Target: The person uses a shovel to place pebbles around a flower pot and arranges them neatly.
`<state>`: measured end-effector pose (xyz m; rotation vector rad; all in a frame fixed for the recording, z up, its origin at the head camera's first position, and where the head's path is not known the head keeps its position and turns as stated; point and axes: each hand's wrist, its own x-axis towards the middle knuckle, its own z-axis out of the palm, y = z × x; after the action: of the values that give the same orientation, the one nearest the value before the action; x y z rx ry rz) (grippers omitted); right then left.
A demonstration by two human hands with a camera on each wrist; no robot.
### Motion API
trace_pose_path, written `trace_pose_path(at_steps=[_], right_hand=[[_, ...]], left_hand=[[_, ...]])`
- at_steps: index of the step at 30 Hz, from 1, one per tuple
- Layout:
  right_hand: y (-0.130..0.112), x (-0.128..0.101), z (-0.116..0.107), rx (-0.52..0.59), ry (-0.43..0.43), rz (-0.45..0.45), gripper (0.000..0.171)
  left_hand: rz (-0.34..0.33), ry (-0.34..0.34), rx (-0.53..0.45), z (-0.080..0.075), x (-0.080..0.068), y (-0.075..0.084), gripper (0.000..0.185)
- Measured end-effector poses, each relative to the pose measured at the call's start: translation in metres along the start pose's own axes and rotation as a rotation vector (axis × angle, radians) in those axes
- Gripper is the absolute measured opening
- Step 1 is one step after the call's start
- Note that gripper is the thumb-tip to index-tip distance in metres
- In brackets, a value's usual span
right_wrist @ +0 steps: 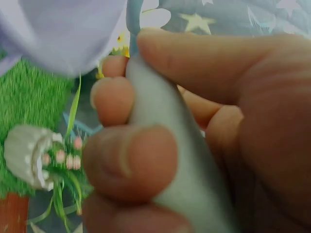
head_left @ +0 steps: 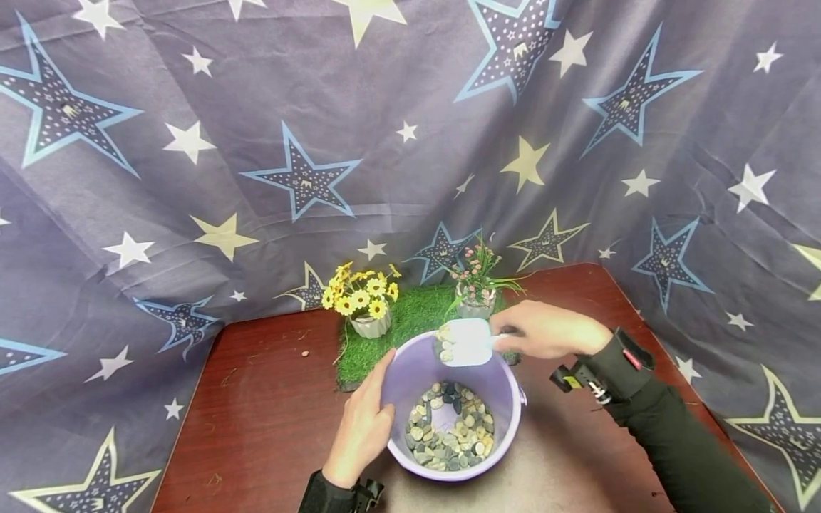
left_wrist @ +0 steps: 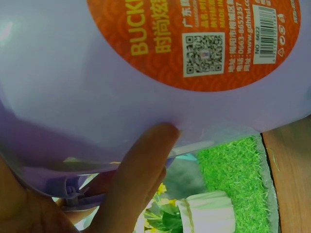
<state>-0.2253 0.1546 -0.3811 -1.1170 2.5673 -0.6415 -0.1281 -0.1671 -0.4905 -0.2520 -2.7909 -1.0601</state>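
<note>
A purple bucket (head_left: pixel 507 434) with pebbles (head_left: pixel 449 452) round its bottom stands on the table. My left hand (head_left: pixel 362 420) holds its left rim, thumb at the edge. In the left wrist view, a finger lies along the outer wall of the bucket (left_wrist: pixel 97 92), below an orange label. My right hand (head_left: pixel 541 331) grips a small scoop (head_left: pixel 468 342) above the far inside of the bucket. A few pebbles show at the scoop's left edge. In the right wrist view, fingers and thumb wrap the pale scoop handle (right_wrist: pixel 160 111).
Behind the bucket lies a green turf mat (head_left: pixel 410 313). On it stand a pot of yellow flowers (head_left: pixel 368 313) and a pot of pink flowers (head_left: pixel 474 296). A single pebble (head_left: pixel 304 353) lies on the red-brown table (head_left: pixel 256 413). A star-patterned cloth (head_left: pixel 398 178) hangs around.
</note>
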Motion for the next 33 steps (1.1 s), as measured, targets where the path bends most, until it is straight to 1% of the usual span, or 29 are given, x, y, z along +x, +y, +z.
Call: trace_pose_path(at_steps=[6,9,12,16,21,26,30,33], right_hand=[[0.025,-0.021,-0.015,-0.026,0.081,0.061,0.017],[0.039,-0.031,-0.019,-0.016,0.111,0.105,0.018],[0.055,-0.037,-0.02,0.003,0.133,0.136,0.019],[0.075,-0.042,-0.013,0.024,0.152,0.162,0.019],[0.099,-0.047,0.002,0.059,0.164,0.199,0.02],[0.123,-0.048,0.027,0.1,0.156,0.232,0.021],[0.141,-0.041,0.052,0.156,0.16,0.277,0.022],[0.155,-0.032,0.071,0.152,0.18,0.293,0.022]], left_hand=[[-0.005,-0.001,-0.003,0.0,0.0,0.001,0.084],[-0.01,-0.008,-0.005,-0.001,0.0,0.001,0.084],[-0.014,-0.012,-0.003,-0.003,0.0,0.001,0.085],[-0.015,-0.009,0.0,-0.004,0.001,0.001,0.085],[-0.005,-0.01,0.002,-0.003,0.001,0.001,0.084],[-0.004,-0.009,0.0,-0.001,0.001,0.001,0.084],[-0.01,-0.01,-0.003,0.0,0.001,0.001,0.083],[-0.014,-0.012,-0.006,0.0,0.001,0.001,0.083]])
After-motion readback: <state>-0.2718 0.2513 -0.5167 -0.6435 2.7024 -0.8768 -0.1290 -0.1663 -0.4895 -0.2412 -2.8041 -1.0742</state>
